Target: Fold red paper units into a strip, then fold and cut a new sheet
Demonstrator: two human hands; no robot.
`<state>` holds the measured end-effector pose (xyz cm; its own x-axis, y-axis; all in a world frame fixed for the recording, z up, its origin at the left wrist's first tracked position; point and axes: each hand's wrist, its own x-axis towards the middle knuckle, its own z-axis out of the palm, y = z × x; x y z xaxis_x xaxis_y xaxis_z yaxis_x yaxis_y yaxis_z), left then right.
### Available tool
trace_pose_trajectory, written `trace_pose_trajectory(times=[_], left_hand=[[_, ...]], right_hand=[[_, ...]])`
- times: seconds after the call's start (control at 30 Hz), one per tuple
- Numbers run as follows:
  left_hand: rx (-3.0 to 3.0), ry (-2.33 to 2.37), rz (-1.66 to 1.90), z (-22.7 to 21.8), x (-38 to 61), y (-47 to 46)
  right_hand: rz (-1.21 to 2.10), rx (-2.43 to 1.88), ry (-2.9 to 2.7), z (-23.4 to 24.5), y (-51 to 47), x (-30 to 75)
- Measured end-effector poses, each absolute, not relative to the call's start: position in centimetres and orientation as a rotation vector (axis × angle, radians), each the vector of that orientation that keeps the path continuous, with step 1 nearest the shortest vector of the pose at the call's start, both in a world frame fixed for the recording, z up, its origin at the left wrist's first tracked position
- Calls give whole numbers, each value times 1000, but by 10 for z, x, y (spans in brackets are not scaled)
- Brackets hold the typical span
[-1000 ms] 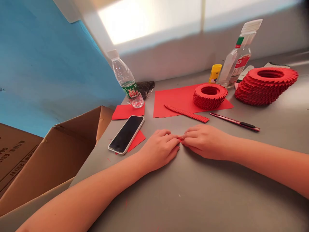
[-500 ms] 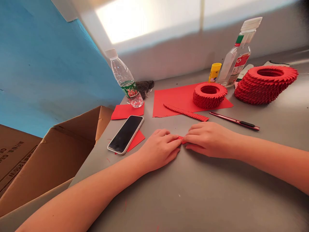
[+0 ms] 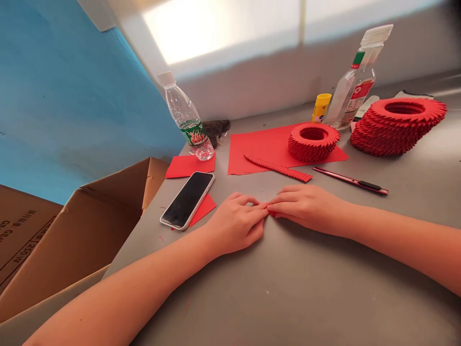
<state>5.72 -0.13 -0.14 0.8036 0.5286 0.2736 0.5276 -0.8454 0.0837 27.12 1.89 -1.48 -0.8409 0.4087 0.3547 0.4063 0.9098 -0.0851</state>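
In the head view, the fingertips of the left hand (image 3: 239,225) and the right hand (image 3: 309,209) close on a small red paper piece (image 3: 271,212) between them (mostly covered, so its shape cannot be told), over the grey worktop (image 3: 288,293). Beyond them lies a pleated red strip (image 3: 279,169), partly on a red sheet (image 3: 248,144); a phone (image 3: 188,200) lies nearer the left hand, a cutter knife (image 3: 349,180) beyond the right.

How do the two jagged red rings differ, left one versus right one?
The left ring is narrower; the right ring is wider. The left ring is a shorter stack, the right ring taller. The left ring sits on a red sheet, the right ring on the grey tabletop. Both have open centres.
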Motion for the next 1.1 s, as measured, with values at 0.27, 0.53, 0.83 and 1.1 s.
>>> trace_pose_trajectory(times=[0.27, 0.53, 0.83, 1.1], left_hand=[[3004, 905, 499, -5, 56, 0], [2984, 903, 491, -4, 58, 0], [3010, 922, 438, -3, 58, -1], [3046, 919, 377, -2, 59, -2]], right_hand=[[49, -605, -2703, -14, 19, 271], [-4, -551, -2756, -14, 21, 273], [-58, -495, -2749, -17, 21, 273], [-82, -520, -2825, -10, 19, 273]])
